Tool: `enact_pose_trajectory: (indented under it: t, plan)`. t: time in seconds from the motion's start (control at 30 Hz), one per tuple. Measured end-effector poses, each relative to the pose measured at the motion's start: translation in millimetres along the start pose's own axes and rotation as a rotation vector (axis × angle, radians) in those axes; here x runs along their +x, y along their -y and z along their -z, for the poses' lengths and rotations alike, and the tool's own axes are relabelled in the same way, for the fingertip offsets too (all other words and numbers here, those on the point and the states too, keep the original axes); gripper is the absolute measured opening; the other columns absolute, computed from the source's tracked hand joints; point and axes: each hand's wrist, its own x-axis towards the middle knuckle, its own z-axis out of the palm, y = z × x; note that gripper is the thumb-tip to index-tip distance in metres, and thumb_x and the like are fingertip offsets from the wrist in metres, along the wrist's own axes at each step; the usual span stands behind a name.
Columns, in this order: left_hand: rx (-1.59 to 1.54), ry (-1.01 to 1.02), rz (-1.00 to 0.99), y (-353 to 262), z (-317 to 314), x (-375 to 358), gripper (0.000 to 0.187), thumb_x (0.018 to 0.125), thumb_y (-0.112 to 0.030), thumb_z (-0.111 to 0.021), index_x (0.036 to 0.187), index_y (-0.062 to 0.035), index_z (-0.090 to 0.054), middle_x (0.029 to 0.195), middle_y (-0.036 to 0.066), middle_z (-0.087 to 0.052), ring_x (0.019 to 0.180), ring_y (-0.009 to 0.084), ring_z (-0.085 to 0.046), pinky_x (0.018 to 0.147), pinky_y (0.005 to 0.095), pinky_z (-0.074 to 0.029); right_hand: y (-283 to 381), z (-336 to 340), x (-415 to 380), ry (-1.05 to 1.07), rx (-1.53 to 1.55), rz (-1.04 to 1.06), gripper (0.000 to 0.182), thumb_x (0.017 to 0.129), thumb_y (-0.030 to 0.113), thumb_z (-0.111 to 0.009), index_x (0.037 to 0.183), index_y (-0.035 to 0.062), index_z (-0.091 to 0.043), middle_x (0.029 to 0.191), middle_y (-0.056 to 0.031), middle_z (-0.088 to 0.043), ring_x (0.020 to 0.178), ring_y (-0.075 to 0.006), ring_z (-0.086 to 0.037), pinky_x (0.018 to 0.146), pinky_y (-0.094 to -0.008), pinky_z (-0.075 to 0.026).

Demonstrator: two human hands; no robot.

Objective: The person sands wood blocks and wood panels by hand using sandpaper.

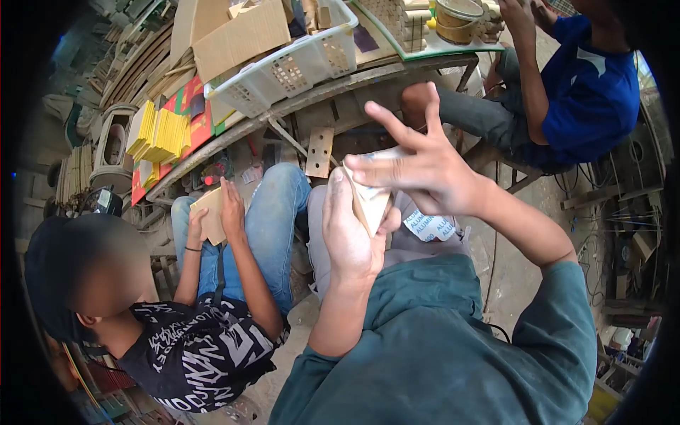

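My left hand (347, 237) is wrapped round a pale, flat-sided wooden block (373, 205), which is tilted with one pointed corner towards me. Over the block's upper face lies my right hand (432, 173), two fingers stretched up and apart and the others blurred against the wood. Something whitish with faint bluish marks shows under those fingers; I cannot make out what it is. On my lap, beside the block, rests a white sheet printed with blue letters (429, 225), like the back of sandpaper.
To the left a seated person (212, 333) holds a flat wooden piece (212, 216). Another person in blue (588, 99) sits at upper right. Ahead stands a bench (304, 99) with a white plastic crate (283, 78), yellow stacked pieces (159, 132) and a bucket (457, 21).
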Motion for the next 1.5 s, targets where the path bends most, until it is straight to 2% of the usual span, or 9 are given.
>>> enact_pose_trajectory:
  t: [0.17, 0.3, 0.43, 0.57, 0.7, 0.87, 0.97, 1.13, 1.5]
  plan:
    - [0.241, -0.606, -0.137, 7.8, -27.5, 7.9, 0.035, 0.101, -0.037, -0.032, 0.105, -0.0092, -0.052, 0.078, 0.002, -0.054, 0.049, 0.0095, -0.042, 0.044, 0.0243, -0.035, 28.9, -3.0, -17.4, 0.097, 0.2, -0.046, 0.058, 0.067, 0.001, -0.062, 0.12, 0.0252, -0.063, 0.129, 0.0088, -0.058, 0.139, -0.0243, -0.031, 0.101, -0.0665, 0.019]
    - [-0.095, 0.035, 0.06, 4.1, 1.1, -5.2, 0.03, 0.101, -0.033, -0.036, 0.104, -0.0068, -0.051, 0.088, 0.007, -0.058, 0.074, 0.0158, -0.06, 0.062, 0.0295, -0.052, 3.3, 1.5, -6.9, -0.007, 0.026, 0.019, 0.059, 0.067, 0.0, -0.059, 0.121, 0.0248, -0.063, 0.132, 0.0073, -0.055, 0.139, -0.0226, -0.031, 0.103, -0.0695, 0.012]
    - [0.272, -0.563, -0.113, 10.5, -20.6, 5.8, 0.035, 0.101, -0.038, -0.032, 0.104, -0.0098, -0.052, 0.078, 0.002, -0.055, 0.049, 0.0087, -0.042, 0.042, 0.0232, -0.033, 28.8, -1.4, -21.2, 0.107, 0.204, -0.025, 0.066, 0.064, -0.001, -0.061, 0.123, 0.0278, -0.061, 0.134, 0.0036, -0.054, 0.139, -0.0233, -0.03, 0.101, -0.0662, 0.019]
    - [-0.069, -0.03, 0.054, 2.7, -3.5, -5.6, 0.029, 0.101, -0.031, -0.037, 0.097, -0.0068, -0.052, 0.084, 0.006, -0.058, 0.071, 0.0148, -0.06, 0.06, 0.0298, -0.052, -5.6, -2.1, -10.6, -0.016, -0.048, 0.039, 0.067, 0.063, 0.002, -0.061, 0.125, 0.0289, -0.059, 0.136, 0.0033, -0.052, 0.14, -0.0216, -0.028, 0.101, -0.0699, 0.013]
    - [0.266, -0.451, -0.082, 5.7, -4.2, 2.9, 0.029, 0.101, -0.033, -0.036, 0.098, -0.0091, -0.052, 0.084, 0.006, -0.058, 0.068, 0.0143, -0.06, 0.05, 0.0319, -0.05, 31.6, -0.2, -25.8, 0.133, 0.182, -0.021, 0.069, 0.062, 0.0, -0.061, 0.125, 0.0283, -0.059, 0.132, 0.0083, -0.055, 0.141, -0.0248, -0.027, 0.1, -0.0692, 0.018]
    - [0.167, -0.242, 0.012, 7.4, -16.3, -5.4, 0.032, 0.1, -0.037, -0.036, 0.098, -0.0103, -0.054, 0.081, 0.003, -0.06, 0.052, 0.0084, -0.047, 0.043, 0.0225, -0.035, 8.5, 5.2, -17.5, 0.012, -0.055, 0.02, 0.065, 0.064, 0.002, -0.058, 0.124, 0.0269, -0.06, 0.133, 0.0071, -0.054, 0.139, -0.0247, -0.03, 0.102, -0.0709, 0.01]
    - [0.334, -0.469, -0.099, 11.2, -12.0, -0.4, 0.034, 0.101, -0.038, -0.034, 0.103, -0.0088, -0.053, 0.081, 0.003, -0.059, 0.051, 0.0086, -0.046, 0.042, 0.0218, -0.032, 34.8, 3.5, -25.1, 0.103, 0.148, -0.044, 0.064, 0.064, 0.002, -0.059, 0.123, 0.0272, -0.061, 0.129, 0.0061, -0.058, 0.139, -0.0248, -0.031, 0.102, -0.0701, 0.011]
    - [0.138, -0.149, 0.067, 5.7, -5.6, -11.4, 0.034, 0.1, -0.037, -0.035, 0.104, -0.0091, -0.053, 0.081, 0.003, -0.059, 0.059, 0.0107, -0.056, 0.045, 0.0243, -0.044, 9.9, 9.0, -17.1, -0.006, -0.033, 0.06, 0.065, 0.061, 0.002, -0.063, 0.121, 0.0273, -0.062, 0.133, 0.009, -0.054, 0.139, -0.0248, -0.03, 0.102, -0.0704, 0.011]
    - [0.242, -0.432, -0.004, 13.5, -24.1, -14.7, 0.025, 0.101, -0.033, -0.035, 0.104, -0.0115, -0.049, 0.084, 0.003, -0.057, 0.066, 0.0127, -0.058, 0.042, 0.0245, -0.041, 37.2, 6.9, -29.8, 0.03, 0.095, 0.063, 0.057, 0.066, 0.012, -0.065, 0.121, 0.0256, -0.063, 0.129, 0.007, -0.058, 0.138, -0.0253, -0.033, 0.102, -0.0698, 0.014]
